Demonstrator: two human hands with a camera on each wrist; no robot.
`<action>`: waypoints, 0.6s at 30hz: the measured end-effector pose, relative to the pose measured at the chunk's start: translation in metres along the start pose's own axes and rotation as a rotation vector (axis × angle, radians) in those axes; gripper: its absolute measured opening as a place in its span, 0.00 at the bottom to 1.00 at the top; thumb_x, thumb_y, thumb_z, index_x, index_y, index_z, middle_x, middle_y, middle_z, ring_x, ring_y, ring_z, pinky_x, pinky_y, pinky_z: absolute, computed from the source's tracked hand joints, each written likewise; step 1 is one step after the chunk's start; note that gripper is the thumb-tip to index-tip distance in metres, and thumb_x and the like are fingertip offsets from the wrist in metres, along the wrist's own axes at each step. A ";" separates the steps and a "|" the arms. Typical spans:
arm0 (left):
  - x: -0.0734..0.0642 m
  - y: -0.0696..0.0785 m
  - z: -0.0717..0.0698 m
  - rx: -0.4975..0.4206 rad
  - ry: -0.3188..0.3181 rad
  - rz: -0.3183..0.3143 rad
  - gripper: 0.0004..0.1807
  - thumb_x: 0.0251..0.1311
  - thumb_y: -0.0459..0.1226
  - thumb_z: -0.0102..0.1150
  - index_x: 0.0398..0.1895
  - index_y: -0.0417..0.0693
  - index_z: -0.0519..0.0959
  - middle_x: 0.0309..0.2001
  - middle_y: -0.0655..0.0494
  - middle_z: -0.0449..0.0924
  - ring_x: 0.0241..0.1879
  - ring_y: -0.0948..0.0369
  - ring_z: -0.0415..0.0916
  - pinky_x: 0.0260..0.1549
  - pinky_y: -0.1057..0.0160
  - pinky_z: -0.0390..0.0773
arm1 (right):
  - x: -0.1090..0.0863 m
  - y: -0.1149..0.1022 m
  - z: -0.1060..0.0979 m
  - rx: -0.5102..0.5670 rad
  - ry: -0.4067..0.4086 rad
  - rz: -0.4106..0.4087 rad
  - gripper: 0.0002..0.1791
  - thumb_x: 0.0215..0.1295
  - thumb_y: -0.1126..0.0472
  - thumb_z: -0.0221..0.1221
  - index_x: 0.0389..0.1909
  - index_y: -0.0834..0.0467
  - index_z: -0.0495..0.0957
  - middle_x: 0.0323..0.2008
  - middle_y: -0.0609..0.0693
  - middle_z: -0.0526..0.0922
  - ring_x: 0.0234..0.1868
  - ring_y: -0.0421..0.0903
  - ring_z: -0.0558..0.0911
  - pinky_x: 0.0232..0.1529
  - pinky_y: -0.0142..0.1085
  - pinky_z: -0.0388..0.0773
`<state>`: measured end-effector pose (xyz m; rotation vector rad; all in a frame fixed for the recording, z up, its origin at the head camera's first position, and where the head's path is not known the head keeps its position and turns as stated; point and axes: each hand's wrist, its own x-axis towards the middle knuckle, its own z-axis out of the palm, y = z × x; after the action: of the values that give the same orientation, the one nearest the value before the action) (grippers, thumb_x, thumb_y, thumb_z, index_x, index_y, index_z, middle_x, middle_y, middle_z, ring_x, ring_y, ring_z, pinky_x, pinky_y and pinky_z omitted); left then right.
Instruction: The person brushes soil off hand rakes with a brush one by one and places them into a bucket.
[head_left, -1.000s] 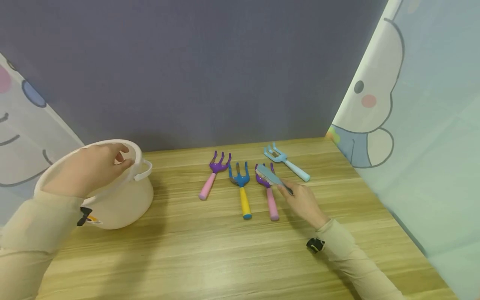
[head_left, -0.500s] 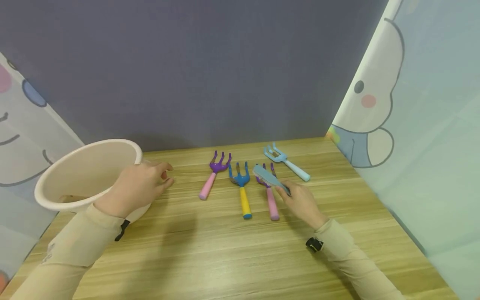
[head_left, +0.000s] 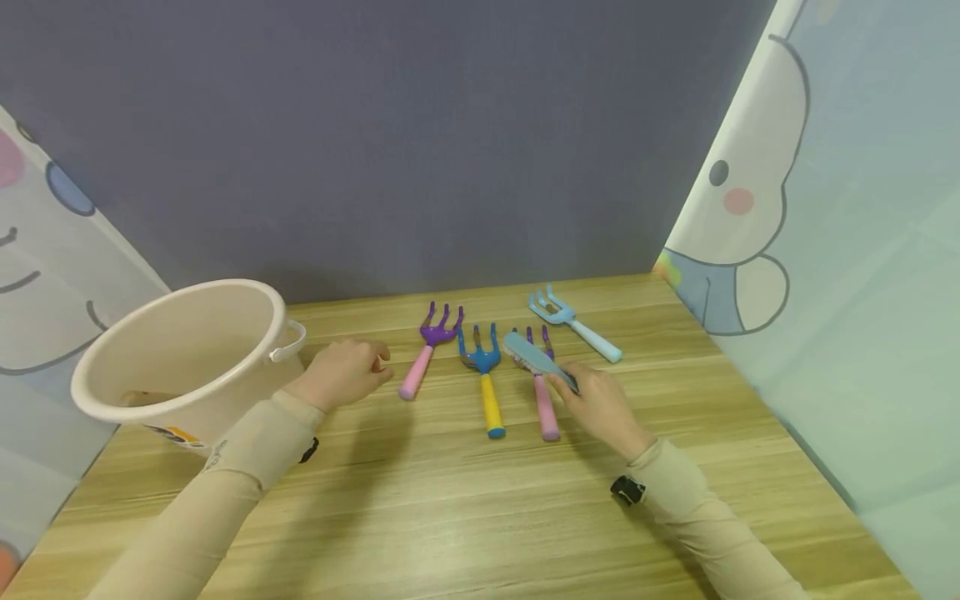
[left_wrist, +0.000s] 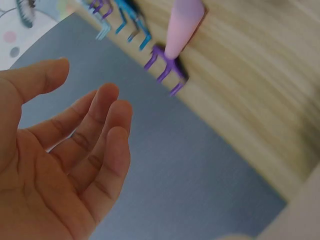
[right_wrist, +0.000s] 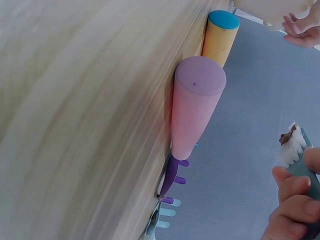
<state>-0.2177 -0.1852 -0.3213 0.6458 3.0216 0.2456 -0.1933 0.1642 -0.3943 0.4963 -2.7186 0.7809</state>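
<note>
at four o'clock, the right hand (head_left: 602, 408) grips a blue brush (head_left: 534, 355); at eight, the left hand (head_left: 341, 374) hovers between the cream bucket (head_left: 251, 390) and a pink-handled fork (head_left: 423, 359).

Wood-grain counter (head_left: 465, 517), bottom half of frame. On it: white bucket (head_left: 247, 392), left; first purple-pink rake (head_left: 420, 367), yellow-handled blue rake (head_left: 489, 396), center; second purple-pink rake (head_left: 545, 404), light-blue rake (head_left: 588, 333), right of center.

Soft shadows, glare on tabletop (head_left: 465, 525)
</note>
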 end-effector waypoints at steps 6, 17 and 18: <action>0.020 0.003 0.019 -0.065 -0.072 -0.032 0.18 0.58 0.40 0.55 0.47 0.36 0.76 0.34 0.50 0.81 0.31 0.57 0.78 0.34 0.55 0.78 | 0.000 0.001 0.002 -0.005 0.020 0.000 0.13 0.64 0.57 0.55 0.37 0.64 0.78 0.15 0.45 0.67 0.13 0.36 0.62 0.13 0.28 0.59; 0.045 0.000 0.047 -0.176 -0.168 -0.107 0.21 0.57 0.42 0.55 0.49 0.37 0.74 0.37 0.48 0.81 0.34 0.56 0.75 0.38 0.54 0.76 | 0.000 0.002 0.004 -0.003 0.041 0.017 0.14 0.63 0.56 0.56 0.37 0.65 0.78 0.14 0.45 0.68 0.13 0.36 0.62 0.13 0.28 0.59; 0.047 0.000 0.049 -0.188 -0.173 -0.121 0.22 0.56 0.42 0.56 0.50 0.37 0.74 0.36 0.49 0.82 0.33 0.56 0.75 0.38 0.54 0.76 | 0.000 0.002 0.004 -0.005 0.042 0.019 0.13 0.63 0.57 0.56 0.37 0.64 0.78 0.14 0.45 0.68 0.13 0.37 0.62 0.13 0.28 0.59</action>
<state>-0.2564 -0.1585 -0.3699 0.4422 2.8149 0.4378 -0.1948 0.1637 -0.3985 0.4485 -2.6900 0.7807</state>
